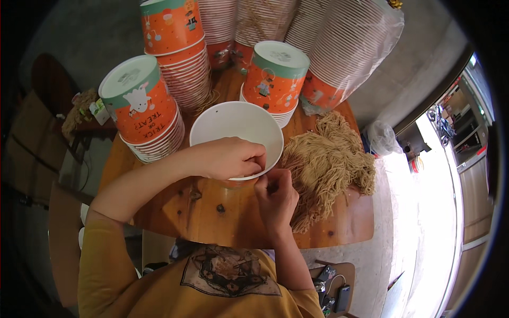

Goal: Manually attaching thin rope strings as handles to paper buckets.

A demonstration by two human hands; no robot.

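A paper bucket (217, 121), white inside, stands upright at the near middle of the wooden table, with a small dark hole below its far rim. My left hand (233, 158) reaches over its near side, the fingers curled down inside by the near-right rim. Just outside that same stretch of rim, my right hand (277, 193) is closed in a pinch. Whatever either hand's fingers hold is too small or hidden to make out. Beside my right hand lies a heap of tan twisted cords (328, 164).
Upside-down stacks of orange and green printed buckets stand at the left (140, 106), the back left (175, 47) and behind the open bucket (275, 79). Plastic-wrapped stacks (352, 47) line the back. The table's rounded front edge (212, 241) runs close to my body.
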